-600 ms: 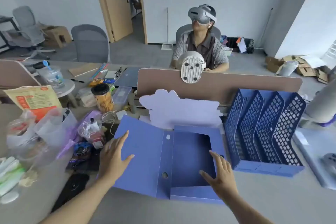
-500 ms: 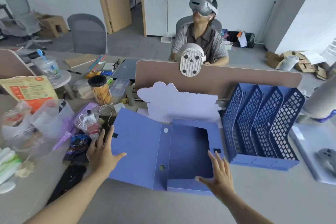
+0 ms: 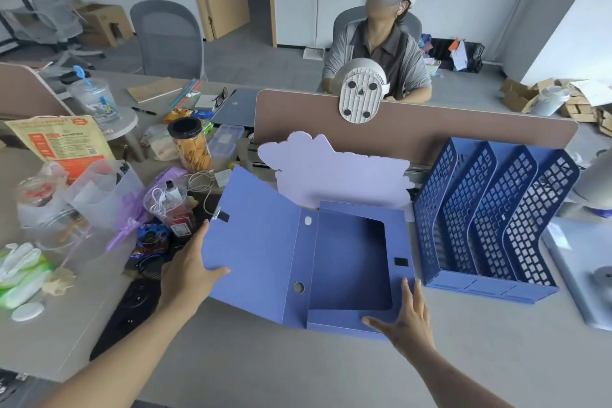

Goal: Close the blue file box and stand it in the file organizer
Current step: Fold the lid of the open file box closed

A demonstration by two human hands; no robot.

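Note:
The blue file box (image 3: 351, 262) lies open on the desk, its empty tray facing up. Its lid flap (image 3: 255, 242) is lifted at a slant on the left, with a black fastener patch near its top edge. My left hand (image 3: 188, 272) grips the flap's left edge, thumb on the inner face. My right hand (image 3: 409, 315) presses flat, fingers spread, on the tray's near right corner. The blue mesh file organizer (image 3: 490, 288) stands just right of the box, its slots empty.
A pale cloud-shaped card (image 3: 331, 172) leans behind the box against the brown desk divider (image 3: 430, 132). Clutter crowds the left: a snack jar (image 3: 192, 149), plastic cups, bags, cables. A person in a headset sits beyond the divider. A grey device (image 3: 583, 262) lies right of the organizer.
My left hand slid from the lid's surface to its left edge and raised the flap off the desk. My right hand stayed at the tray's near right corner.

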